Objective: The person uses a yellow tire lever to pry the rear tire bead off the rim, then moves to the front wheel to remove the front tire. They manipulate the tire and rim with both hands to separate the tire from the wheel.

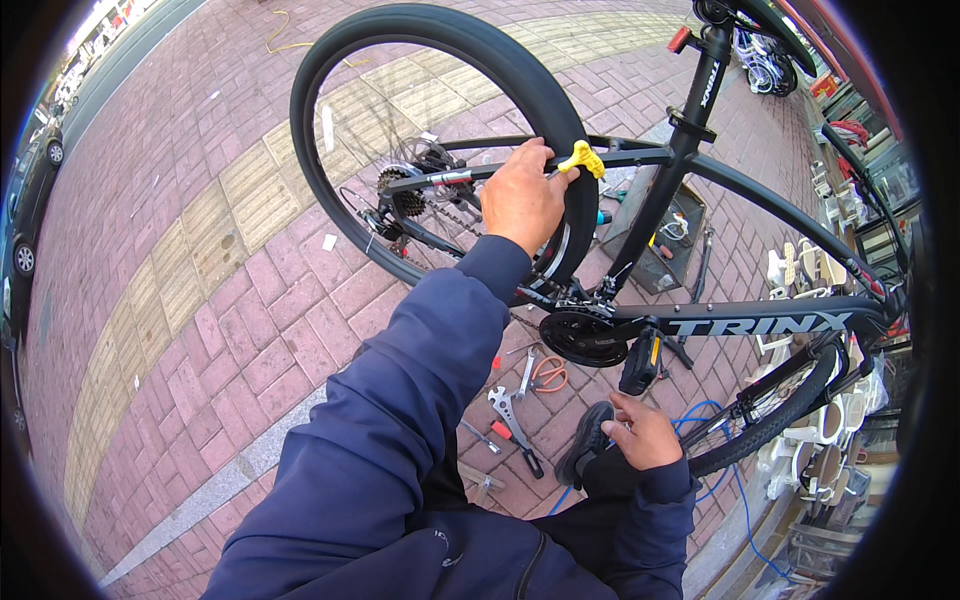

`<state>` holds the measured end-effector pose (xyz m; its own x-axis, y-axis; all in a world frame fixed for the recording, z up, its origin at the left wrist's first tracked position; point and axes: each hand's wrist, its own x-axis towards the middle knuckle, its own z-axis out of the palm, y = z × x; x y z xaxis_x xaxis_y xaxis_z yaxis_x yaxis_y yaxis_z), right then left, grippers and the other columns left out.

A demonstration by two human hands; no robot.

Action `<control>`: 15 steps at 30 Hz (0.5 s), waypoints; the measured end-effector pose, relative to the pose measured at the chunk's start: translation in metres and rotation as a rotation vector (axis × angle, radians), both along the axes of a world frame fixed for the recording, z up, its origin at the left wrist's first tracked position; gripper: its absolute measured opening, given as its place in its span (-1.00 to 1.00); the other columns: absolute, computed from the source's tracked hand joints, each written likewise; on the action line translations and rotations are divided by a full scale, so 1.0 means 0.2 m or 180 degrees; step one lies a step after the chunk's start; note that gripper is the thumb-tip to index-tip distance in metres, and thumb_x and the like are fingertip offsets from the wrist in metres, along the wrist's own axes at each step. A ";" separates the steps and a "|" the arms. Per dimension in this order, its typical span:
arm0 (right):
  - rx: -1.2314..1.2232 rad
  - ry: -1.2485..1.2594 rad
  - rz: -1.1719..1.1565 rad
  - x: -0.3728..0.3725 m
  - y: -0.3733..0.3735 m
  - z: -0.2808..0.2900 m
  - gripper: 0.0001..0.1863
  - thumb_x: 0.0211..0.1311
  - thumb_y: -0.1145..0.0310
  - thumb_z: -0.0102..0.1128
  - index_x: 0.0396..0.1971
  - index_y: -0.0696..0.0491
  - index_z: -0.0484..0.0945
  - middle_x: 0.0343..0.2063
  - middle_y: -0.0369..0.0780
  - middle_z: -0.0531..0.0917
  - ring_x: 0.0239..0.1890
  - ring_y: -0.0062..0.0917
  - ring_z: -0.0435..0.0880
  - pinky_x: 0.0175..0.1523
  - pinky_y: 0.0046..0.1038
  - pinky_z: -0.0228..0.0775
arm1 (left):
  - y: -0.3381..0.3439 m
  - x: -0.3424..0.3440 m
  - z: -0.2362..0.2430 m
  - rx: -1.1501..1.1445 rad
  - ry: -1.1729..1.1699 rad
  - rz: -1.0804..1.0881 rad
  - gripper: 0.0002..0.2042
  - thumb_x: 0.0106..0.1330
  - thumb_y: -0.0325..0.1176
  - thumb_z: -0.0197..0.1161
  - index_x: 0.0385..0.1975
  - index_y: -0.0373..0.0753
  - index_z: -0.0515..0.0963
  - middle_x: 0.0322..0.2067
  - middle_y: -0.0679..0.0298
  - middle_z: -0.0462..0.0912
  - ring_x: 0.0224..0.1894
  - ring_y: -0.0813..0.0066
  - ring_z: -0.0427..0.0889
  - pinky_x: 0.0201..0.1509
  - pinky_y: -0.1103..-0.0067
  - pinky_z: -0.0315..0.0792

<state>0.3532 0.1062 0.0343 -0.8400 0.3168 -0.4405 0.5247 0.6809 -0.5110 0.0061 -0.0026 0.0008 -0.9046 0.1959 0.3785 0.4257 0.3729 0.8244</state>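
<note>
A black bicycle stands before me, its rear wheel (298, 150) at the upper left. My left hand (522, 200) reaches to the top of that wheel's tyre. Between its thumb and fingers is the end of a small yellow plastic piece (583, 158) with a knobbed head, lying against the tyre. My right hand (645, 432) hangs low near the pedal (640, 365), above a dark shoe (585, 440). Thumb and index finger are apart, with nothing seen in them. The rear cassette (402, 190) and chainring (583, 338) show on this side.
Tools lie on the brick paving: an adjustable wrench (507, 408), orange-handled scissors (549, 374) and a red-and-black tool (518, 446). A dark tray (655, 275) with tools sits behind the frame. A blue hose (745, 505) runs at right beside shelves of white parts (825, 430).
</note>
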 end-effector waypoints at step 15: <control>-0.0014 0.0014 0.0042 0.00 0.00 0.00 -0.41 0.27 0.26 0.39 0.25 0.21 0.56 0.12 0.11 0.68 -0.07 -0.09 0.78 0.08 -0.23 0.61 | 0.00 0.00 -0.01 0.0041 0.0069 -0.0003 -0.67 0.27 -0.18 0.51 -0.09 -0.27 0.72 0.13 0.11 0.73 0.07 0.08 0.74 0.16 0.34 0.59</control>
<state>0.3533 0.1068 0.0342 -0.8460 0.3037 -0.4382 0.5134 0.6855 -0.5162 0.0051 -0.0018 -0.0014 -0.8960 0.1919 0.4005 0.4439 0.3618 0.8198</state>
